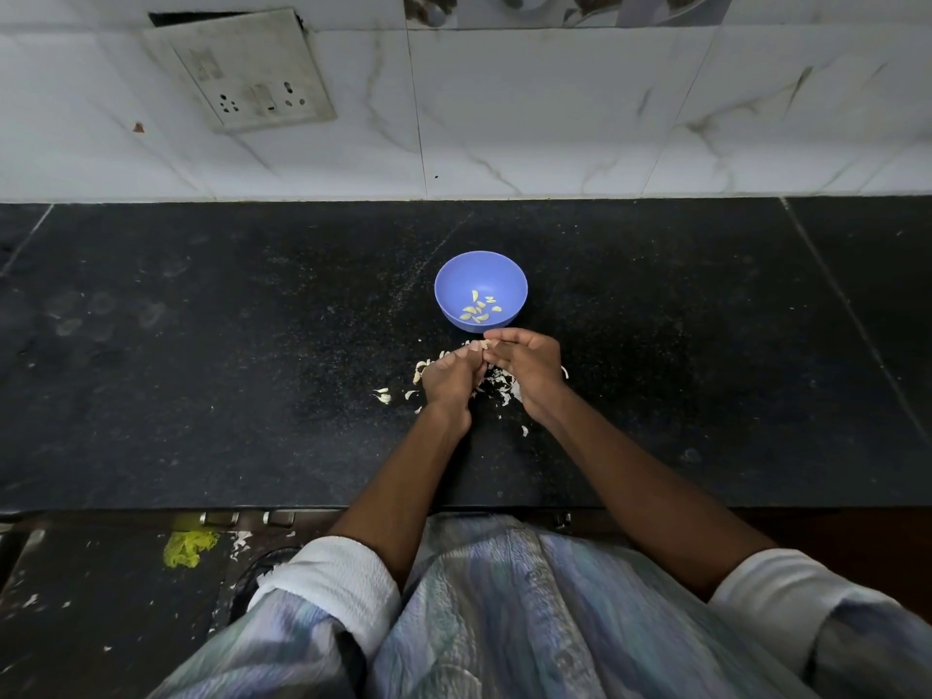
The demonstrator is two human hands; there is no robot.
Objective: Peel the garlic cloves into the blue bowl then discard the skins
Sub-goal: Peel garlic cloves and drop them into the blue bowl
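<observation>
A blue bowl [480,274] stands on the black counter [201,345] with several peeled garlic cloves [479,310] in its bottom. Just in front of it my left hand [449,383] and my right hand [529,368] meet fingertip to fingertip, together pinching a small garlic clove [485,345]. Most of the clove is hidden by the fingers. Loose white garlic skins [497,383] and bits lie scattered on the counter under and around both hands, some at the left [384,396].
A white tiled wall [504,118] with a switch and socket plate [242,68] rises behind the counter. The counter's front edge runs below my forearms. Beyond it, on the floor at the lower left, lie yellow scraps [189,547] and white flecks.
</observation>
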